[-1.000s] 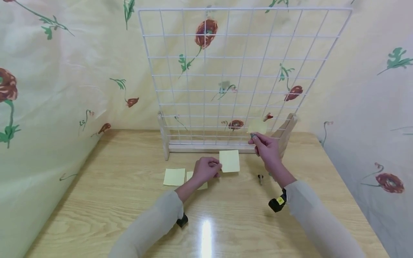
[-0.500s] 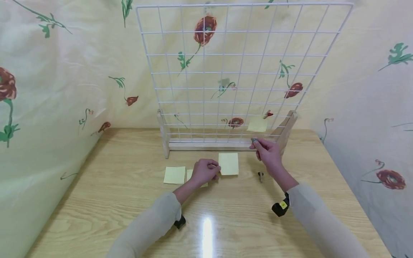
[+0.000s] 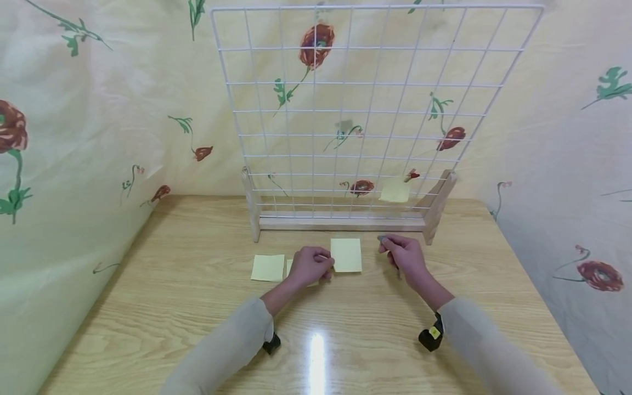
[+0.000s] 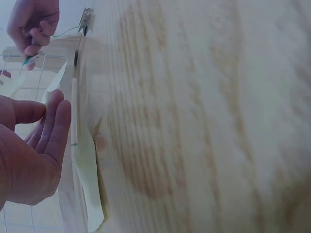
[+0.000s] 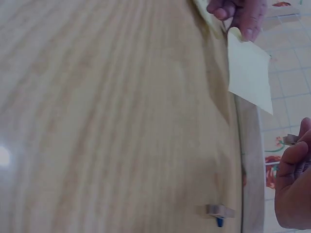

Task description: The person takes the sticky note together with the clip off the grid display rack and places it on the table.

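Note:
My left hand [image 3: 310, 265] pinches a pale yellow sticky note [image 3: 346, 255] by its left edge, thumb against fingers. In the right wrist view this note [image 5: 250, 73] is held up off the table. My right hand [image 3: 406, 257] is to the right of the note and pinches a small wooden clothespin [image 5: 290, 140] between thumb and fingers. A second clothespin [image 5: 219, 212], with a blue part, lies on the table below that hand. Two more sticky notes lie at the left: one note [image 3: 268, 268] in full view, another note [image 3: 289, 265] mostly behind my left hand.
A white wire grid [image 3: 312, 112] stands upright on a wooden base [image 3: 340, 224] at the back of the table [image 3: 187, 307]. One sticky note [image 3: 395, 190] hangs on its lower right, clipped by a red clothespin [image 3: 411, 175]. Flower-patterned cloth [image 3: 89, 137] surrounds the table.
My right hand has come down from the grid toward me with its clothespin. The left hand has drawn the note slightly left and nearer to me.

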`<control>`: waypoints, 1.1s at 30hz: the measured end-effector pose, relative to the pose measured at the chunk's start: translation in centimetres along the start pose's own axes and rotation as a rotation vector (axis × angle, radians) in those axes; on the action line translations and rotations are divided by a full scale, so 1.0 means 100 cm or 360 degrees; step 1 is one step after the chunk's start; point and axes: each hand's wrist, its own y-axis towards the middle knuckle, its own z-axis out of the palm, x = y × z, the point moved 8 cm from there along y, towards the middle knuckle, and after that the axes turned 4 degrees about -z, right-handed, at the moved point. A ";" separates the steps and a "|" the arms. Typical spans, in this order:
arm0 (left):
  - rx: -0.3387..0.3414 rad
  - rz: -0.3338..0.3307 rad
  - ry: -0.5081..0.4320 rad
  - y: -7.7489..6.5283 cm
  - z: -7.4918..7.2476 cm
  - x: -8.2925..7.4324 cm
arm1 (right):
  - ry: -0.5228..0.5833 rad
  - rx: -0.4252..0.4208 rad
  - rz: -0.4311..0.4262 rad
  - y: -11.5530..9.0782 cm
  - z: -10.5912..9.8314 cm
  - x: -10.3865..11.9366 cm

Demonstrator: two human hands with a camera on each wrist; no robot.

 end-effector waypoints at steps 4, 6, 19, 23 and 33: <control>-0.0007 0.0021 0.0075 -0.002 0.000 0.001 | -0.0065 0.0042 0.0070 -0.003 0.002 -0.009; -0.0015 0.0015 0.0113 -0.002 0.000 0.002 | -0.0104 0.0066 0.0117 -0.004 0.002 -0.014; 0.0029 -0.0060 0.0110 -0.004 0.006 0.013 | -0.0191 0.0190 0.0338 -0.012 0.005 -0.042; 0.0043 -0.0086 0.0124 -0.005 0.007 0.015 | -0.0255 0.0187 0.0349 -0.013 0.004 -0.046; 0.0062 -0.0091 0.0111 -0.006 0.008 0.016 | -0.0412 0.0170 0.0340 -0.014 0.003 -0.050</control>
